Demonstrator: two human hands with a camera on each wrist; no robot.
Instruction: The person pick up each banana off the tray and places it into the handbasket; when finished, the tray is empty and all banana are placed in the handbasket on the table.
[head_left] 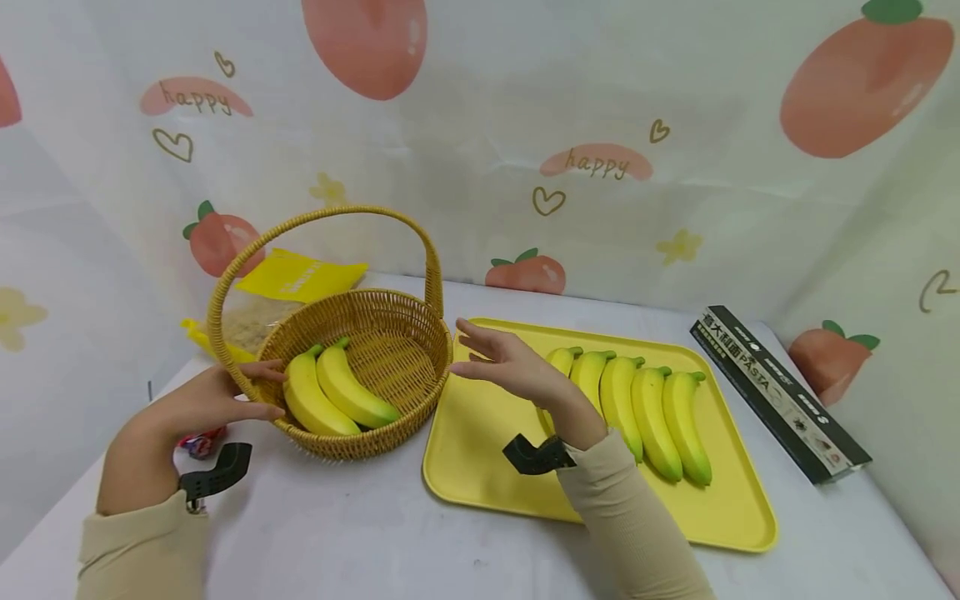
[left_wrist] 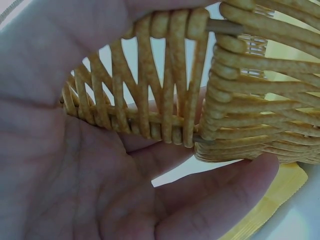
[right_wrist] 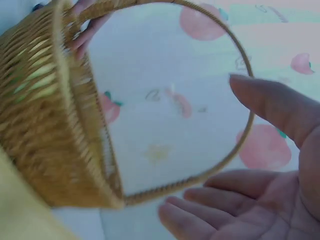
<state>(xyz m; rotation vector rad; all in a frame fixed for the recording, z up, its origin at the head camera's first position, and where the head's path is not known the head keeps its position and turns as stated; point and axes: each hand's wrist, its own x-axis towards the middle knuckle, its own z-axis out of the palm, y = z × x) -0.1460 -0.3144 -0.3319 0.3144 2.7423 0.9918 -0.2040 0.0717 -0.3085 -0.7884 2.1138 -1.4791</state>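
Note:
A round wicker basket (head_left: 408, 429) with a tall arched handle (head_left: 330, 212) stands left of the middle, holding two yellow bananas (head_left: 348, 392). My left hand (head_left: 206, 404) grips the basket's left side where the handle joins the rim. In the left wrist view, that hand's fingers (left_wrist: 215, 200) curve around the woven handle base. Just right of the basket, my right hand (head_left: 517, 367) hovers over the yellow tray (head_left: 480, 454), fingers loosely extended and holding nothing. Several more bananas (head_left: 652, 417) lie in a row on the tray, the leftmost partly hidden by my right hand and wrist.
Behind the basket lies a yellow-and-clear bag (head_left: 300, 275). A black pasta box (head_left: 780, 392) lies to the right of the tray. Small red-and-blue wrapped items (head_left: 201, 443) show beside my left wrist. A patterned curtain (head_left: 480, 150) hangs behind the white table (head_left: 360, 533).

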